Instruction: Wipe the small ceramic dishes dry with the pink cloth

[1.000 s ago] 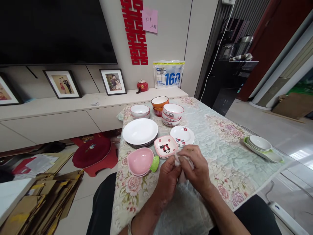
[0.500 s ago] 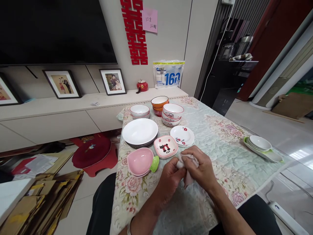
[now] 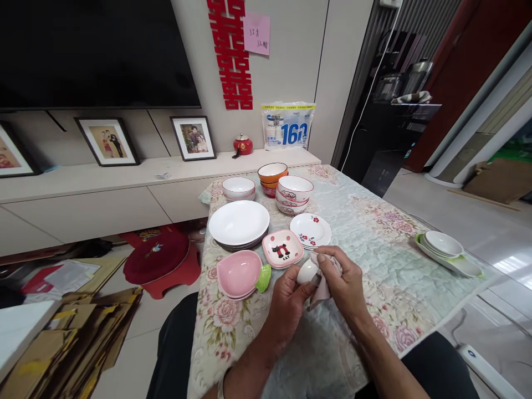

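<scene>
My left hand point(image 3: 287, 295) is closed on a small white rounded dish point(image 3: 306, 272), partly hidden by my fingers. Pressed against the dish's right side is a pale pinkish cloth point(image 3: 321, 295), which my right hand point(image 3: 344, 277) grips in bent fingers. Both hands are above the near part of the table. Just beyond them sit the square cat plate point(image 3: 282, 249) and a stack of white plates with red flowers point(image 3: 311, 228). To the left lies a pink peach-shaped dish point(image 3: 240, 272) with a green leaf handle.
Large white plates point(image 3: 239, 221) are stacked at left. Behind them stand white bowls point(image 3: 238, 187), orange bowls point(image 3: 272, 172) and patterned bowls point(image 3: 294, 189). Small dishes point(image 3: 444, 244) rest on a tray near the right edge of the floral tablecloth point(image 3: 374, 249). A red stool point(image 3: 157, 257) is at left.
The white dish has come into view between my hands, where the cloth and fingers covered it before. My right hand and the cloth have shifted slightly right.
</scene>
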Tool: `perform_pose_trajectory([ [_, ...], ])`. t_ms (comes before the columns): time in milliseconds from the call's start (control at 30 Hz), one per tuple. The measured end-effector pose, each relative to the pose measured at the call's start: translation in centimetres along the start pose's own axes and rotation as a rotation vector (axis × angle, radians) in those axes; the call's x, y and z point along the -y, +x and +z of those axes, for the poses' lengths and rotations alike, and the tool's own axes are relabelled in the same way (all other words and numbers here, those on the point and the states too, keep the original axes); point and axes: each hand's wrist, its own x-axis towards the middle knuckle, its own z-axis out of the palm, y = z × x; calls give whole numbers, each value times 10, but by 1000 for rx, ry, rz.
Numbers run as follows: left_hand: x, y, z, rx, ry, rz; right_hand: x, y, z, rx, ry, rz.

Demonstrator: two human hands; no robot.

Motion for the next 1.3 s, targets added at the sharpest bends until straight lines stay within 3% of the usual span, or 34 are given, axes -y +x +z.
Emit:
perform_pose_trajectory([
  [167,-3,1,3,-20,-49,36,13,-6,7,84,-77,-360],
  [267,-4,-1,4,9,-84,40,16,-6,6,123,-46,-429],
  [467,-2,0,3,19,-227,-43,4,-2,1,42,138,-46],
  [600,0,1,1,-6,-191,-25,0,-2,-2,76,331,282],
  [667,1,1,-1,9,-156,-40,-1,-1,-6,106,362,336],
  [733,1,0,-2,41,-145,-73,-1,2,-11,141,286,245],
  [867,-3,-1,-1,113,-101,-91,5,5,-15,207,43,-117],
  [1067,-12,-2,6,2,41,60,17,-3,-1,206,-88,-430],
  [1167,-10,-1,5,5,44,77,12,-3,0,174,-55,-409],
  [1300,1,-2,-2,20,16,19,1,2,-5,64,42,-164],
])
